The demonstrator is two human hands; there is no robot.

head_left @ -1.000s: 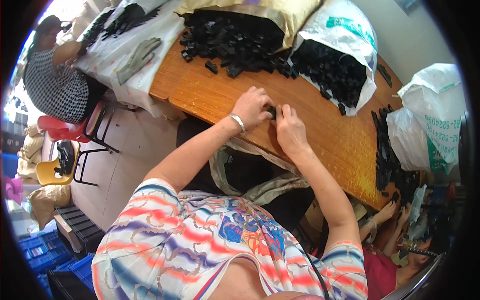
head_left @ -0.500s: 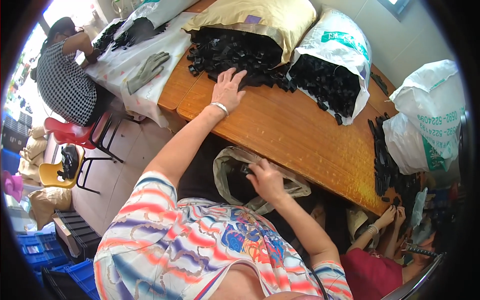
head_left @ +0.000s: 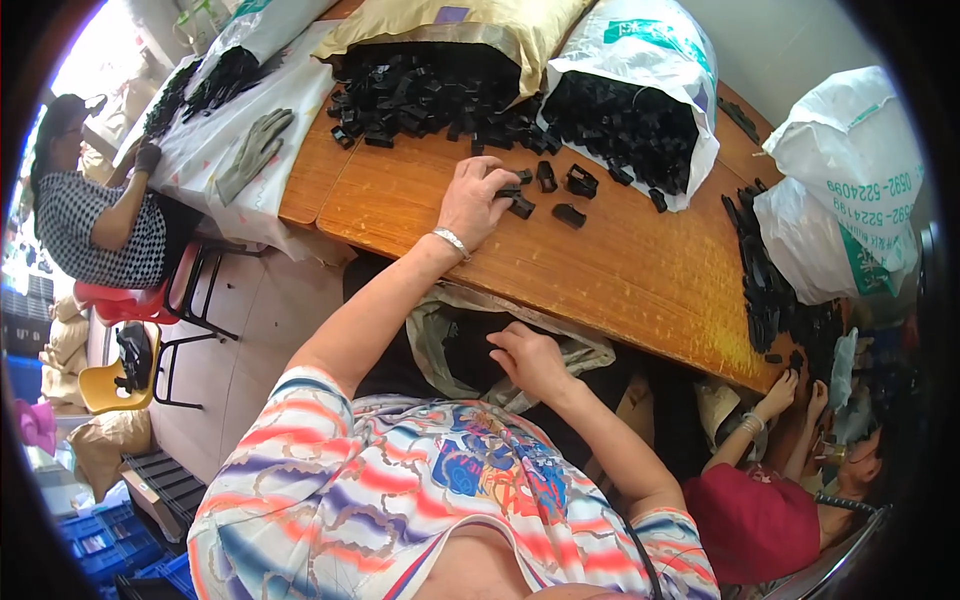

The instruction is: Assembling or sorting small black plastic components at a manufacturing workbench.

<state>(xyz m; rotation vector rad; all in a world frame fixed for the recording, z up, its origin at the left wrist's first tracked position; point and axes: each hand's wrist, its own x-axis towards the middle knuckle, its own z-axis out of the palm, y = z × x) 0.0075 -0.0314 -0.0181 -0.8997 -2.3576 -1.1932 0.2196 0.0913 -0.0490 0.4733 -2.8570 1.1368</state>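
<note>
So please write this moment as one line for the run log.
left hand: on black plastic parts, wooden table | right hand: below table edge, at open bag | grasp: unclear

A grey glove (head_left: 255,150) lies on a white-covered table (head_left: 215,200); a yellow chair (head_left: 110,385) stands on the floor below.

tan sack (head_left: 470,25), white sacks (head_left: 640,45) on table

Workshop: sacks (head_left: 640,90) of black parts (head_left: 430,90), worktable (head_left: 620,270).
</note>
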